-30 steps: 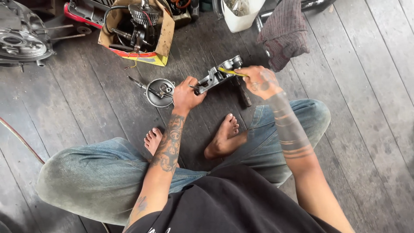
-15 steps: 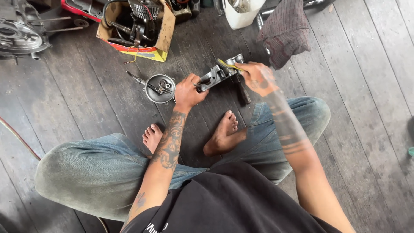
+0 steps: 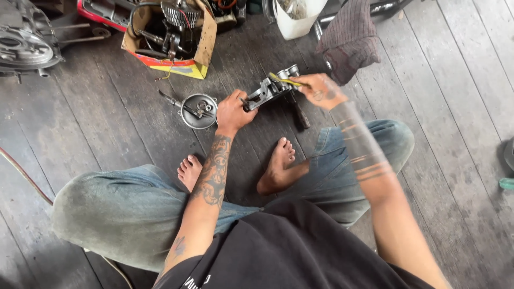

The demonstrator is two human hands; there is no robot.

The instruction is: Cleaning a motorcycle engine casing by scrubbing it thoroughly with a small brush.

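I sit cross-legged on a dark wooden plank floor. My left hand (image 3: 234, 112) grips the near end of a grey metal engine part (image 3: 267, 88) held just above the floor. My right hand (image 3: 319, 91) holds a thin yellow-handled tool (image 3: 284, 80) whose tip rests on the part's far end. A dark hand tool (image 3: 300, 113) lies on the planks under my right hand.
A round metal bowl (image 3: 198, 111) with small parts and a rod sits left of my left hand. Behind it stands a cardboard box (image 3: 170, 33) of engine pieces. A white bucket (image 3: 296, 16), a dark cloth (image 3: 350, 37) and an engine casing (image 3: 24, 45) lie further off.
Both hands stay on the metal part; my right hand has shifted slightly along it with the yellow tool. The view has tilted a little.
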